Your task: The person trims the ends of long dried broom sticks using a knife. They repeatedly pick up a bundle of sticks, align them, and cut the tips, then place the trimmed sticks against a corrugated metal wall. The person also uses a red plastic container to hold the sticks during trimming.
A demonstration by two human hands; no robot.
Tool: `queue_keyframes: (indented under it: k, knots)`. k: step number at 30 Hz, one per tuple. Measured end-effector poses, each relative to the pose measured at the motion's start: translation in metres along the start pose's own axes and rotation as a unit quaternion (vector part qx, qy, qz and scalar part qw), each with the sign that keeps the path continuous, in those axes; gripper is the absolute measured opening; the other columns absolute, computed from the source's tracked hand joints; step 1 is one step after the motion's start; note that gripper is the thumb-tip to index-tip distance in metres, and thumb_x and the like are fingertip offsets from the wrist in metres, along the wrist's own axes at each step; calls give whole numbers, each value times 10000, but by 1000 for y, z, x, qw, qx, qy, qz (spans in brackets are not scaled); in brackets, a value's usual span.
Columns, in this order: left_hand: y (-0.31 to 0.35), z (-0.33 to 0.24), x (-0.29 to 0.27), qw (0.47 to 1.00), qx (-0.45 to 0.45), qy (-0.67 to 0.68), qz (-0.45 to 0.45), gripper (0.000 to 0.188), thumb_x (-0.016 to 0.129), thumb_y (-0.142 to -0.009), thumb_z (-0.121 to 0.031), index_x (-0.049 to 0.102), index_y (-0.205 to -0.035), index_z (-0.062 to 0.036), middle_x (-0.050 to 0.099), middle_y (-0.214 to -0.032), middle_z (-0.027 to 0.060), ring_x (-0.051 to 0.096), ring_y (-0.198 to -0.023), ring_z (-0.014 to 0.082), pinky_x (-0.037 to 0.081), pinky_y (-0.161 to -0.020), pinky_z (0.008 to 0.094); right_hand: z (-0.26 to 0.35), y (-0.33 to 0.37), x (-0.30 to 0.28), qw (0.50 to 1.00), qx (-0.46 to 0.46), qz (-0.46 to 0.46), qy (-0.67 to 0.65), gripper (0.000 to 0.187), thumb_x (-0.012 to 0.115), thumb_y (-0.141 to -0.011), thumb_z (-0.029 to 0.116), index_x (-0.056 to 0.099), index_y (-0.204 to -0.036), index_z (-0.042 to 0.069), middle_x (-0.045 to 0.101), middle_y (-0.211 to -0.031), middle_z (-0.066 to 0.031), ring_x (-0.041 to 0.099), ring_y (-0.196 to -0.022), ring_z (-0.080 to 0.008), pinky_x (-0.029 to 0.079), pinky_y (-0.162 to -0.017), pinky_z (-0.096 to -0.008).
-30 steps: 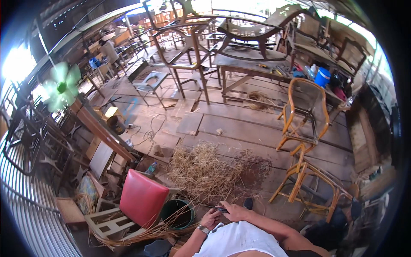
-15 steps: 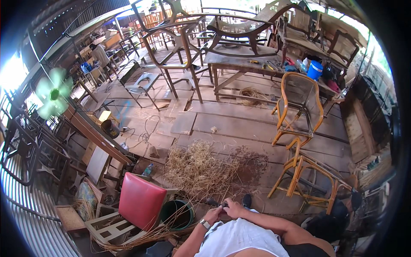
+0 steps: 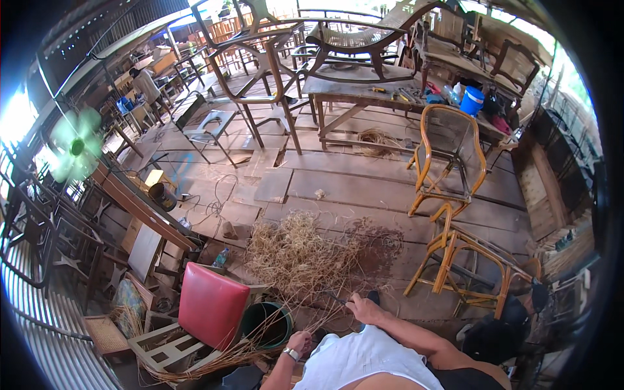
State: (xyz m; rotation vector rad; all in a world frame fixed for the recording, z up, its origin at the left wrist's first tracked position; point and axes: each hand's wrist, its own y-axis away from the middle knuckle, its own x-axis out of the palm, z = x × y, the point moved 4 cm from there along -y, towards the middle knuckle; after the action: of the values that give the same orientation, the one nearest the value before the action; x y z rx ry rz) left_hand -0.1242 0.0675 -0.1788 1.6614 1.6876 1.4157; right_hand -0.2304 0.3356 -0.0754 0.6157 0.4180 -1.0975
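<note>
My left hand (image 3: 299, 342), a watch on its wrist, is low and left of my body, its fingers closed on thin rattan strips (image 3: 317, 320) that stretch up toward the right. Farther right and higher, my right hand (image 3: 361, 308) grips a slim dark tool (image 3: 335, 298) pointing up and to the left; its exact kind is too small to tell. A big tangled heap of pale rattan shavings (image 3: 296, 250) lies on the floor just beyond my hands. Beside my left hand stands a dark green bucket (image 3: 268, 325) with long strips across its rim.
A red padded chair (image 3: 211, 305) tilts at the left. At the right are an upright rattan armchair (image 3: 452, 156) and a tipped-over rattan frame (image 3: 455, 260). A workbench (image 3: 357, 88) bears a lounge chair. A green fan (image 3: 77, 146) spins at the left.
My hands, together before, have moved apart: the left down and to the left, the right slightly up and to the right with the tool. The view has shifted a little.
</note>
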Motion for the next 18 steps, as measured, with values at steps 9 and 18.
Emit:
queue_keyframes:
  k: [9, 18]
  knots:
    - [-26, 10, -3, 983, 75, -88, -143, 177, 458, -896, -43, 542, -1053, -42, 621, -801, 80, 569, -612, 122, 452, -445, 247, 19, -6, -13, 989, -13, -137, -48, 253, 480, -965, 295, 452, -927, 47, 592, -660, -252, 601, -669, -458, 458, -561, -544]
    - [-4, 5, 36, 973, 71, -198, -98, 237, 564, -925, -289, 572, -1056, -91, 699, -927, 46, 624, -709, 111, 490, -605, 270, -1, 22, -15, 993, 65, -102, 10, 368, 520, -922, 387, 584, -829, 36, 641, -760, -228, 635, -757, -419, 485, -671, -506]
